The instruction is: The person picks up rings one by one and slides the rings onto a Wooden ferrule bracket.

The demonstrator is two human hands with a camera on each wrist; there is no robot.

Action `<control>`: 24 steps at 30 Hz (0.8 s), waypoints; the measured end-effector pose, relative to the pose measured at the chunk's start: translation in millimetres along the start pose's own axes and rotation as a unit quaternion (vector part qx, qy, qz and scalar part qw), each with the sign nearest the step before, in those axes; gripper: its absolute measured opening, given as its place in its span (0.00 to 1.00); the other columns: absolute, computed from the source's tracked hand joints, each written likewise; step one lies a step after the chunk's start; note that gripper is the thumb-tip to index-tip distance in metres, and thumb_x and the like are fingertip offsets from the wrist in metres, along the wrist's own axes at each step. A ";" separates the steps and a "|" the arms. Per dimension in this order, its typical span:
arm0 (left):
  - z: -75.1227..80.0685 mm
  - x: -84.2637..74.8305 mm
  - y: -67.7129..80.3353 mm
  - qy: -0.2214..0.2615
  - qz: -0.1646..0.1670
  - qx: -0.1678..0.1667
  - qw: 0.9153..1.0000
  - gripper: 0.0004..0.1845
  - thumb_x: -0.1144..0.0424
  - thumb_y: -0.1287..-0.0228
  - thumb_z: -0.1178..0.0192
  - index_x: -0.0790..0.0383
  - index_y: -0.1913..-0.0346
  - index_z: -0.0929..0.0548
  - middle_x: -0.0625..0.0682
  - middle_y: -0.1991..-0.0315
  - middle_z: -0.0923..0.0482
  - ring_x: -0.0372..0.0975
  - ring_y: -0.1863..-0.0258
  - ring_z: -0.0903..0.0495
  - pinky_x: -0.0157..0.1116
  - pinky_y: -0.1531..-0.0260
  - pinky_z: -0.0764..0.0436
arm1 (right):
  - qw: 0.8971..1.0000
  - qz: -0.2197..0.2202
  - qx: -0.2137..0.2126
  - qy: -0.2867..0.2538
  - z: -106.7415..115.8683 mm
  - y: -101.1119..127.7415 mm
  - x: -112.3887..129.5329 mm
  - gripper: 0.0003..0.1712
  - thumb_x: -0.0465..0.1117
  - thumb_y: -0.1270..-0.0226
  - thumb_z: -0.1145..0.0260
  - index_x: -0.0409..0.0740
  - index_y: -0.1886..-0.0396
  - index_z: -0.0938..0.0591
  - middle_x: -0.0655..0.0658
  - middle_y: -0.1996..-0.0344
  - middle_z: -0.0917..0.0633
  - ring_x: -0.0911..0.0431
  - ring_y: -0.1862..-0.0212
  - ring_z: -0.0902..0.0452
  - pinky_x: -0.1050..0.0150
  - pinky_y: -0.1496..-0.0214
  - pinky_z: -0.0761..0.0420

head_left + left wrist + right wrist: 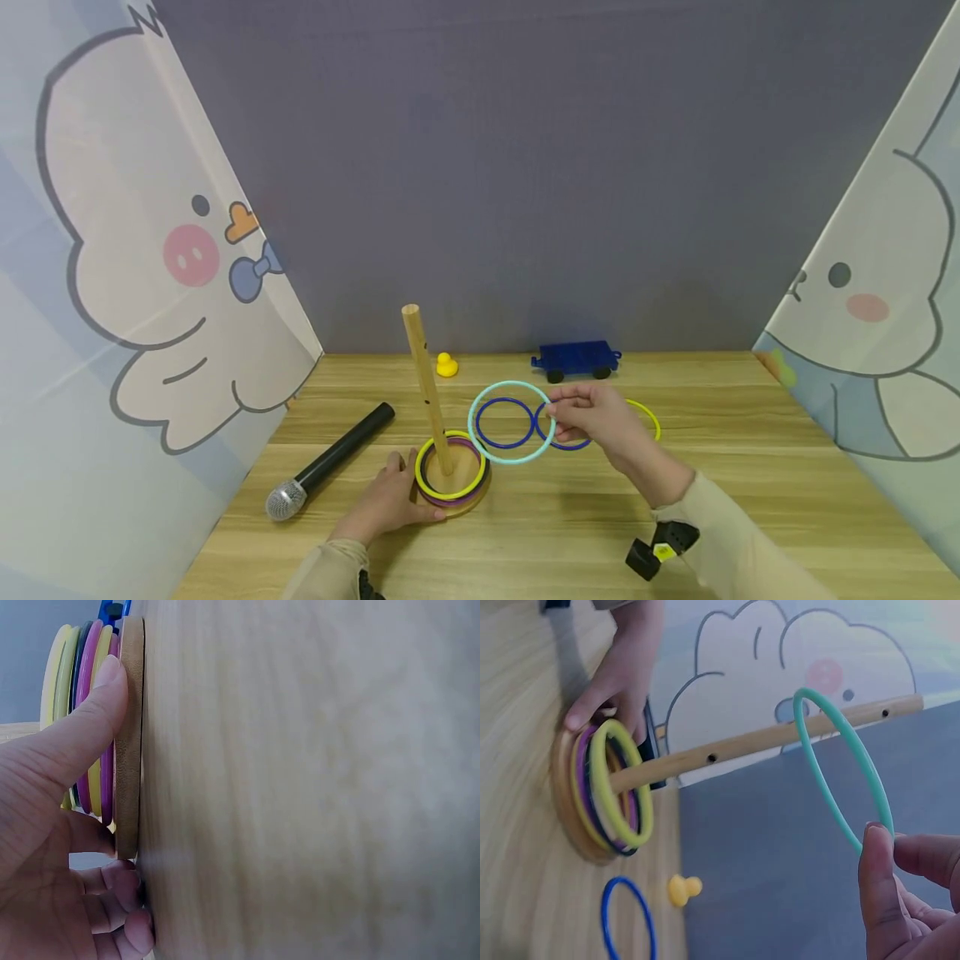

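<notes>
Teal ring (512, 422) sits mid-frame in the head view, lifted off the table (750, 500), pinched at its right edge by the right hand (592, 419), with thumb and fingertips (877, 859) together on the thin hoop. In the right wrist view the ring (840, 769) hangs in front of the peg, not over it.

Key relation: wooden peg (426, 387) stands left of the held ring in the head view, tilted slightly, long axis running up toward the upper middle of the frame. Peg top (410, 310) is above and to the left of the ring, so the ring lies to the right of and lower than the tip. Right hand is the one on the ring; left is on the base.

Left hand (390, 500), lower left of centre, fingers relaxed and thumb (90, 727) pressed against the round wooden base (129, 735) and the stacked rings (450, 471) there (yellow on top, purple below).

On the table behind the held ring: two blue rings (503, 422), a yellow ring (651, 414) partly hidden by the hand. Further back a yellow duck (446, 365) and blue toy wagon (576, 360). Microphone (326, 463) at lower left. Cartoon-printed panels (135, 275) at both sides.
</notes>
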State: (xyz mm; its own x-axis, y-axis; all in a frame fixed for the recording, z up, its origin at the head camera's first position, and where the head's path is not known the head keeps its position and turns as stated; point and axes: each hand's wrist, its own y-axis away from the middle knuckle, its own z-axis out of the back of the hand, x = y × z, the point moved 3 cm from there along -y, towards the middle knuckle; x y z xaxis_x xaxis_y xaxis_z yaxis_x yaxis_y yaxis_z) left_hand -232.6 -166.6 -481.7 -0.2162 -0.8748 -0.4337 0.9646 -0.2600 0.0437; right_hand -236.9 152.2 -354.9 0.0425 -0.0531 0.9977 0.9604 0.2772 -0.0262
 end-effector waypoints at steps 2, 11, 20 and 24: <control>-0.2 0.3 -0.3 -0.001 0.001 0.000 1.000 0.66 0.34 0.62 0.26 0.77 0.29 0.42 0.69 0.46 0.35 0.58 0.50 0.27 0.55 0.50 0.26 | 1.000 0.004 0.002 -0.009 -2.9 -1.2 7.7 0.17 0.30 0.33 0.37 0.22 0.49 0.25 0.45 0.70 0.14 0.58 0.74 0.19 0.64 0.67 0.16; 0.7 -0.7 0.2 0.000 0.002 0.000 1.000 0.66 0.34 0.61 0.26 0.77 0.29 0.42 0.71 0.44 0.36 0.60 0.48 0.28 0.56 0.49 0.26 | 0.999 0.036 0.004 -0.031 -13.7 -6.5 36.1 0.16 0.30 0.33 0.36 0.24 0.49 0.23 0.45 0.71 0.14 0.59 0.74 0.18 0.64 0.66 0.16; -0.4 0.8 -0.4 -0.008 -0.001 0.000 1.000 0.66 0.33 0.62 0.26 0.77 0.29 0.42 0.68 0.47 0.35 0.56 0.51 0.27 0.54 0.51 0.25 | 0.997 0.050 0.007 -0.057 -26.3 -9.3 61.0 0.16 0.31 0.34 0.35 0.26 0.49 0.23 0.44 0.71 0.15 0.58 0.75 0.19 0.65 0.67 0.17; -0.2 1.5 -0.1 -0.007 0.002 0.002 1.000 0.66 0.33 0.62 0.26 0.77 0.29 0.42 0.67 0.48 0.34 0.55 0.52 0.27 0.54 0.52 0.25 | 0.996 0.061 0.002 -0.072 -33.0 -8.5 72.9 0.16 0.31 0.34 0.35 0.27 0.49 0.23 0.45 0.70 0.15 0.59 0.75 0.20 0.65 0.67 0.17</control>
State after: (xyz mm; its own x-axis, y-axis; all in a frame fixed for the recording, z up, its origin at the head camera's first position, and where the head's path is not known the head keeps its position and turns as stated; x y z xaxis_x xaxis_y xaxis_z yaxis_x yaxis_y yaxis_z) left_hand -233.1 -167.8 -482.5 -0.2150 -0.8810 -0.4214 0.9647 -0.2587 0.0487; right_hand -232.9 114.4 -284.0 0.1181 0.1192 0.9858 0.9495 0.2770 -0.1473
